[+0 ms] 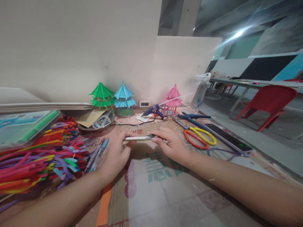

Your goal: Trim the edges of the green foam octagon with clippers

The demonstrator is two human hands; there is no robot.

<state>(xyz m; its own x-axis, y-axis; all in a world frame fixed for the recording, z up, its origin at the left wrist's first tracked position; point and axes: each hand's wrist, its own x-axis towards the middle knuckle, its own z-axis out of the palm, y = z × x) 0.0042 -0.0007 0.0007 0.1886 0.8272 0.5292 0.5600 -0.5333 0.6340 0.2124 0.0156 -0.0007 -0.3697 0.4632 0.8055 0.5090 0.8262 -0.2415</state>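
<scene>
Cardboard sheet (165, 189) lies nearest. I hold my left hand (115, 151) and right hand (171, 143) pinched on opposite ends of a white stick (137, 138); its long axis runs left-right, above the cardboard between both hands.

Between both hands: smooth white plastic knife handle (136, 138), dull metal blade tip. Under them: matt printed cardboard (165, 189), scuffed. Left of left hand: fuzzy pipe cleaners (35, 157). Right of right hand: glossy plastic-handled scissors (199, 137), glossy phone (228, 137).
</scene>
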